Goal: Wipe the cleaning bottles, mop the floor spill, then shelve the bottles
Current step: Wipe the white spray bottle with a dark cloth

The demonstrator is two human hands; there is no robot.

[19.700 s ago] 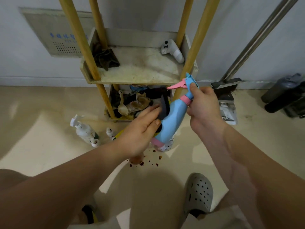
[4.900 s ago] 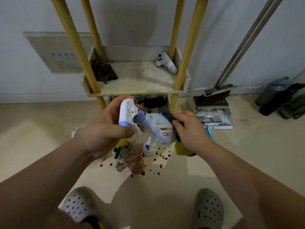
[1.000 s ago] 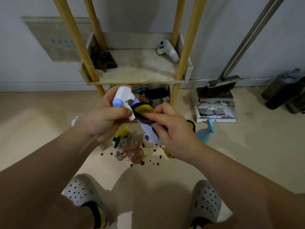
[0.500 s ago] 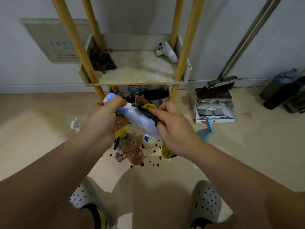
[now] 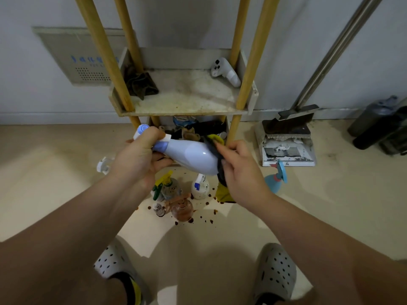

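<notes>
Beige flooring [image 5: 66, 172] fills the lower frame of the head view, meeting a pale wall along the top, where a wooden shelf unit [image 5: 185, 111] with yellow posts stands at upper centre. On its open tier lie a dark rag [image 5: 141, 84] at the left and a white controller [image 5: 225, 71] at the right. At mid-frame the left hand [image 5: 138, 161] is wrapped around the neck and trigger of a white spray bottle [image 5: 193, 156], held tilted on its side with its base toward the right. The right hand [image 5: 240, 172] is curled around a dark and yellow cloth [image 5: 217, 150], pressing it against the bottle's base. Below the hands, brown spill spots [image 5: 207, 216] dot the floor around a cluster of standing bottles: a green-and-yellow trigger bottle [image 5: 165, 189], a small white bottle [image 5: 199, 188] and an amber pump bottle [image 5: 181, 209]. A blue spray bottle [image 5: 275, 179] stands apart at the right, near a dustpan [image 5: 286, 142] against the wall. Two grey perforated clogs [image 5: 275, 274] show at the bottom edge.
</notes>
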